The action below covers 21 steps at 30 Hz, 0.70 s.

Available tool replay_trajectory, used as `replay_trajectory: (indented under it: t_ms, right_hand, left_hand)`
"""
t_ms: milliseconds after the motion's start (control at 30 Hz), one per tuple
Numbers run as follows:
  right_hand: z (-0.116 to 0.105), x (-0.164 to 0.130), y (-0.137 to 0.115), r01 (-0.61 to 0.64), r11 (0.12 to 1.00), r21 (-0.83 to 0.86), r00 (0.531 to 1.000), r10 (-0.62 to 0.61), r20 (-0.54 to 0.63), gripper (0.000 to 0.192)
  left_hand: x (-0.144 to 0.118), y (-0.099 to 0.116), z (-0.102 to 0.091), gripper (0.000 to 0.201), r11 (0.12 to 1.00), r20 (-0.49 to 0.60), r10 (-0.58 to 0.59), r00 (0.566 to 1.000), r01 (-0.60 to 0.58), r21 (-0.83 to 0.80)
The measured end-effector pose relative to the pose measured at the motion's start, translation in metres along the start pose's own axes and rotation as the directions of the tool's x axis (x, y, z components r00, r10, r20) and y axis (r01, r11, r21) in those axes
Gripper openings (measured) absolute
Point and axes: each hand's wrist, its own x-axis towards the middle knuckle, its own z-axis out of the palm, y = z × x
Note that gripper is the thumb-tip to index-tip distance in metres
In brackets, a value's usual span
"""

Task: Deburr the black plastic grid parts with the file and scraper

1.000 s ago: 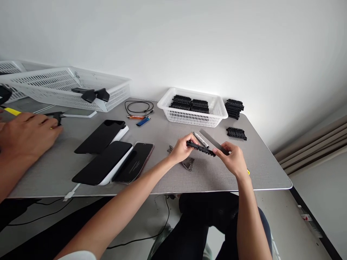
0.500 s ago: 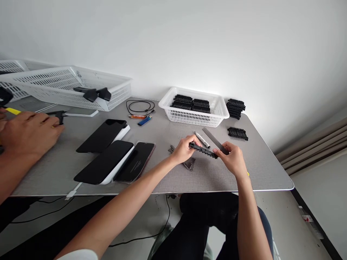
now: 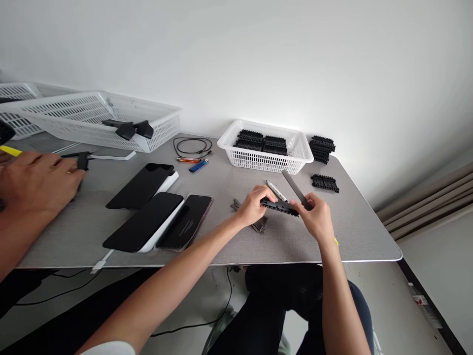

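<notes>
Black toothed strip (image 3: 280, 206) at frame centre, long axis left to right and tilting slightly down to the right, pinched at its left end by left hand (image 3: 253, 206) and at its right end by right hand (image 3: 314, 217), which also grips a grey flat bar (image 3: 294, 187).

Between your left hand (image 3: 254, 207) and right hand (image 3: 314, 217) you hold a black strip (image 3: 280, 206) with a toothed edge. The same black shows in the pieces (image 3: 261, 141) filling your white basket (image 3: 266, 162) — its walls a grid of small slots — and in the stack (image 3: 321, 148) beside it. Your table (image 3: 354, 231) is flat grey with a pale edge. The pen (image 3: 276, 191) by your fingers is white with a black tip. Farther left you have a blue lighter (image 3: 196, 165), an orange pen (image 3: 186, 159), a black cable (image 3: 192, 146) and black-screened phones (image 3: 144, 222) — one on a white base.
</notes>
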Motion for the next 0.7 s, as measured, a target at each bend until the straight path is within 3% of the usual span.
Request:
replay_trajectory:
  t_ms: [233, 467, 567, 633, 700]
  right_hand:
    - [-0.003, 0.002, 0.010, -0.218, 0.910, 0.352, 0.966, 0.150, 0.211, 0.049]
    - [-0.001, 0.005, 0.010, -0.234, 0.805, 0.546, 0.972, 0.175, 0.159, 0.048]
    - [0.000, 0.007, 0.012, -0.193, 0.792, 0.579, 0.980, 0.182, 0.079, 0.050]
    - [0.001, 0.008, 0.014, -0.166, 0.785, 0.597, 0.983, 0.180, 0.037, 0.051]
    - [0.003, 0.009, 0.015, -0.147, 0.778, 0.611, 0.984, 0.179, 0.008, 0.051]
  left_hand:
    - [0.001, 0.003, 0.000, 0.027, 0.997, -0.099, 0.074, 0.992, -0.070, 0.044]
    - [-0.005, -0.004, 0.003, 0.039, 0.956, -0.182, 0.064, 0.981, -0.008, 0.293]
    - [-0.006, -0.009, 0.007, 0.045, 0.988, -0.201, -0.010, 0.980, 0.041, 0.149]
    - [-0.004, -0.010, 0.008, 0.050, 0.988, -0.148, -0.150, 0.978, 0.142, -0.067]
    - [0.000, -0.007, 0.008, 0.058, 0.916, -0.092, -0.309, 0.947, 0.270, -0.298]
